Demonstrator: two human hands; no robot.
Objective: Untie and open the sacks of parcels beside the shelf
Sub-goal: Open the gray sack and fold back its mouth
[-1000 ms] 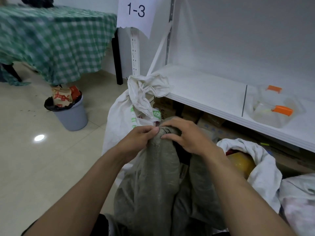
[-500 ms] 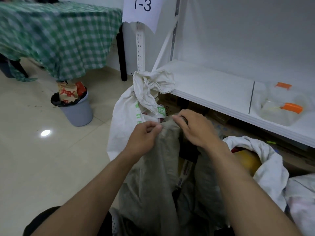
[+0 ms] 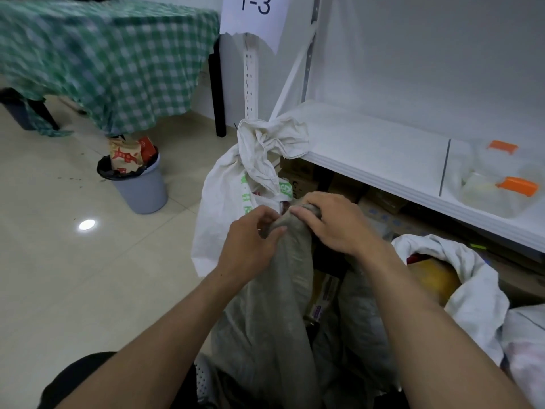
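A grey-green woven sack (image 3: 283, 305) stands right in front of me, its mouth parted so dark parcels show in the gap. My left hand (image 3: 250, 249) pinches the sack's bunched top edge from the left. My right hand (image 3: 333, 222) grips the same rolled top from the right. Behind it a white sack (image 3: 227, 202) with green print stands with its neck knotted. To the right, another white sack (image 3: 472, 278) lies open with a yellow parcel (image 3: 433, 278) inside.
A white shelf (image 3: 383, 149) runs along the right, holding clear tubs with orange lids (image 3: 516, 184); cardboard boxes sit under it. A grey bin (image 3: 141, 187) full of rubbish stands on the tiled floor at left, near a table with a green checked cloth (image 3: 103, 60).
My hands have shifted along the grey sack's top, and its mouth has parted wider, showing parcels. The view has moved closer and slightly lower.
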